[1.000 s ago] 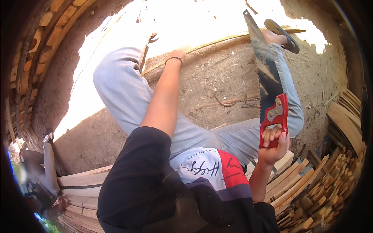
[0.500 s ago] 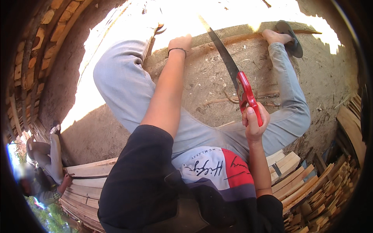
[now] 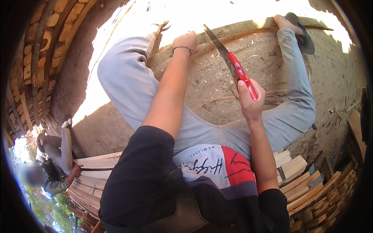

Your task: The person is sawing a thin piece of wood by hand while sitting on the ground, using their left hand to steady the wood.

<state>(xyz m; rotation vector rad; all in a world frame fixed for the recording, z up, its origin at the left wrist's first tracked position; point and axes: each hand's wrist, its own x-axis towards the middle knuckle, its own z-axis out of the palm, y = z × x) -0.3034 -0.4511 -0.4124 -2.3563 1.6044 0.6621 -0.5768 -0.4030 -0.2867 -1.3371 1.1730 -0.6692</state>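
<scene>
Your right hand (image 3: 250, 101) is wrapped tight around the red handle of a hand saw (image 3: 232, 66), fingers closed on the grip with the thumb lying along its top. The dark blade runs up and to the left from the handle, and its tip reaches the long wooden pole (image 3: 241, 33) that lies across the ground in front of you, between your two feet.

Your left hand (image 3: 185, 41) sits on that same pole, just left of the blade tip, fingers curled down over the wood and pressing on it; a dark band circles the wrist. Whether the fingertips reach fully round the pole you cannot tell from here.

Your right foot, in a dark sandal (image 3: 299, 33), rests on the pole at its far right end. Your legs in pale grey trousers (image 3: 128, 85) spread wide on the bare dirt ground (image 3: 211, 83), which is scattered with wood chips and a few sticks.

Stacked wooden planks (image 3: 311, 186) lie at your lower right and more behind you at lower left, where another person (image 3: 52, 163) sits. A brick wall (image 3: 37, 50) curves along the left.
</scene>
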